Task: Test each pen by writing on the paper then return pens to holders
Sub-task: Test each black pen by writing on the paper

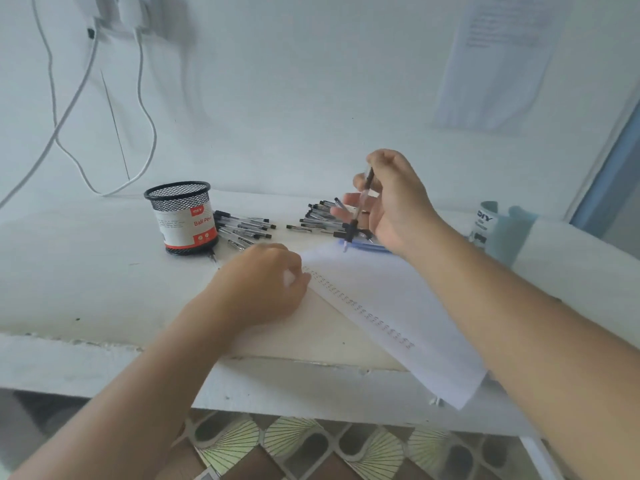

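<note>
A spiral notebook [388, 306] lies open on the white table, angled toward the front right edge. My right hand [391, 199] hovers over its far end and pinches a clear black-capped pen [360, 209], tip down just above the page. My left hand [263, 289] rests with curled fingers on the notebook's left page near the spiral; nothing shows in it. A black mesh pen holder [183, 220] with a red and white label stands at the back left. Loose pens [242, 230] lie beside it. Another pile of pens [318, 216] lies behind my right hand.
A pale blue and white holder [488, 223] stands at the back right, partly behind my right forearm. White cables [142, 109] hang down the wall at left. A sheet of paper [495, 60] is stuck on the wall. The table's front edge runs across above a patterned floor.
</note>
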A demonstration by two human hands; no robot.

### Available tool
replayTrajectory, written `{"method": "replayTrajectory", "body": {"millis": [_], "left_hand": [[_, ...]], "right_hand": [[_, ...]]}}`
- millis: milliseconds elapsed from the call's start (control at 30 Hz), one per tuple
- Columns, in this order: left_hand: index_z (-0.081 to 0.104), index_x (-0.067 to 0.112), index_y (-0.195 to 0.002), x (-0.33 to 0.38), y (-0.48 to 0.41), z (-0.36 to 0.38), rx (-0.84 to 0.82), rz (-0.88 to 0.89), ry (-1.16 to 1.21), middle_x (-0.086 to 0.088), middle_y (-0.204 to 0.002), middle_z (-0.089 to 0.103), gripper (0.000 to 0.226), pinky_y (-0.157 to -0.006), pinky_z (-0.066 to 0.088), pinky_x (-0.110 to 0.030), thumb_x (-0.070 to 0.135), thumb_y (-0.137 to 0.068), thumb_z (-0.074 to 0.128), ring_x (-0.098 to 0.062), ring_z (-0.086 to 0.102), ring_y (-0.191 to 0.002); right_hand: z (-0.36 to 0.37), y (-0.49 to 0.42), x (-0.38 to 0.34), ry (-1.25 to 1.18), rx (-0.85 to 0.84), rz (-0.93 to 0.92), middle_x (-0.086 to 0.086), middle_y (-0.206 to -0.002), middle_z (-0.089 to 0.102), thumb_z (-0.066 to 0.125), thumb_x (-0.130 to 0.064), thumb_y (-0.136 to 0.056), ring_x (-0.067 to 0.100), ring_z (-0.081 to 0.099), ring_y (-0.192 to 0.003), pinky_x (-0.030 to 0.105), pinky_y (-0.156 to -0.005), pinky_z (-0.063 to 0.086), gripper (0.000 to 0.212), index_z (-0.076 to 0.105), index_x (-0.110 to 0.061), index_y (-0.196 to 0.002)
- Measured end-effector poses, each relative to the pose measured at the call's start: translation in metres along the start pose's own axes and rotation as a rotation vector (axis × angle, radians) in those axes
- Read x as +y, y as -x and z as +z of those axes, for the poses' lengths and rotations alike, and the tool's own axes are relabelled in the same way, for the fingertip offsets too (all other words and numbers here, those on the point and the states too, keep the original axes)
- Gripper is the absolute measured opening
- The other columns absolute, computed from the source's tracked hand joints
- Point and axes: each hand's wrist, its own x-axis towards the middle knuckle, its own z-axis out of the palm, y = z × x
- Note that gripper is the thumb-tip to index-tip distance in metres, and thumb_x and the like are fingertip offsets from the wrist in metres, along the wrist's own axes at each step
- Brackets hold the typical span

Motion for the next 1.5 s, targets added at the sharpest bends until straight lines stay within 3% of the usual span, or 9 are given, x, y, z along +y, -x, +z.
{"method": "replayTrajectory", "body": {"millis": [100,200,500,600,700,867,1000,1133,1500], "left_hand": [[0.068,0.024,-0.102,0.019,0.002,-0.008,-0.116,-0.071,-0.122,0.005,-0.105,0.062,0.043,-0.082,0.046,-0.033,0.061,-0.096,0.046,-0.02,0.059,-0.105],[0.06,0.016,-0.103,0.044,0.006,-0.005,-0.124,-0.151,-0.238,-0.001,-0.11,0.062,0.062,-0.075,0.039,-0.034,0.073,-0.095,0.037,-0.024,0.059,-0.104],[0.045,0.02,-0.139,0.068,0.019,0.021,-0.075,-0.278,-0.278,-0.001,-0.138,0.049,0.093,-0.099,0.036,-0.044,0.09,-0.08,0.029,-0.029,0.045,-0.13],[0.044,0.02,-0.14,0.067,0.019,0.021,-0.08,-0.283,-0.273,-0.001,-0.141,0.047,0.093,-0.102,0.034,-0.045,0.09,-0.08,0.028,-0.029,0.041,-0.132],[0.045,0.021,-0.14,0.068,0.02,0.02,-0.08,-0.278,-0.274,0.0,-0.141,0.046,0.092,-0.102,0.033,-0.045,0.09,-0.081,0.027,-0.028,0.041,-0.132],[0.046,0.023,-0.138,0.066,0.019,0.022,-0.071,-0.268,-0.282,0.0,-0.139,0.047,0.091,-0.101,0.034,-0.045,0.09,-0.08,0.026,-0.028,0.041,-0.131],[0.046,0.023,-0.137,0.064,0.019,0.024,-0.06,-0.259,-0.28,0.001,-0.138,0.047,0.09,-0.1,0.033,-0.044,0.09,-0.08,0.025,-0.027,0.041,-0.129],[0.046,0.023,-0.137,0.064,0.018,0.025,-0.059,-0.264,-0.286,0.001,-0.137,0.047,0.091,-0.101,0.033,-0.044,0.091,-0.079,0.024,-0.027,0.042,-0.129],[0.047,0.023,-0.132,0.063,0.018,0.026,-0.046,-0.252,-0.277,0.001,-0.135,0.048,0.087,-0.101,0.034,-0.044,0.09,-0.081,0.025,-0.028,0.042,-0.128]], "right_hand": [[-0.024,0.037,-0.01,0.059,-0.054,0.065,0.0,-0.068,0.038,0.043,-0.041,-0.108,0.013,0.022,-0.047,0.022,-0.046,0.021,0.024,0.054,-0.021,-0.1],[-0.04,0.065,-0.018,0.097,-0.069,0.164,-0.002,-0.06,0.036,0.051,-0.047,-0.101,0.012,0.013,-0.043,0.02,-0.045,0.009,0.038,0.054,-0.021,-0.074],[-0.075,0.104,-0.017,-0.059,-0.059,0.23,0.001,-0.073,0.044,0.065,-0.039,-0.094,0.013,0.035,-0.06,0.02,-0.045,0.019,0.033,0.05,-0.022,-0.07],[-0.08,0.113,-0.014,0.025,-0.137,0.337,0.012,-0.07,0.055,0.051,-0.055,-0.099,0.024,0.049,-0.06,0.027,-0.052,0.045,0.064,0.055,-0.011,-0.053],[-0.09,0.117,-0.013,0.193,-0.159,0.422,0.012,-0.054,0.041,0.037,-0.074,-0.094,0.021,0.034,-0.042,0.025,-0.049,0.036,0.087,0.071,0.002,-0.068],[-0.105,0.12,-0.011,0.252,-0.32,0.442,0.019,-0.08,0.069,0.072,-0.054,-0.082,0.021,0.063,-0.053,0.023,-0.042,0.043,0.049,0.076,-0.006,-0.089],[-0.108,0.119,0.002,0.542,-0.33,0.254,0.008,-0.061,0.039,0.083,-0.006,-0.077,0.013,0.025,-0.045,0.021,-0.042,0.019,0.027,0.056,-0.012,-0.074],[-0.102,0.121,0.006,0.794,-0.348,0.096,0.013,-0.059,0.06,0.082,-0.008,-0.084,0.014,0.038,-0.043,0.021,-0.043,0.029,0.025,0.061,-0.005,-0.07],[-0.107,0.121,0.024,0.847,-0.316,-0.069,0.005,-0.051,0.043,0.077,-0.018,-0.074,0.019,0.039,-0.052,0.038,-0.059,0.035,0.037,0.046,-0.003,-0.058]]}}
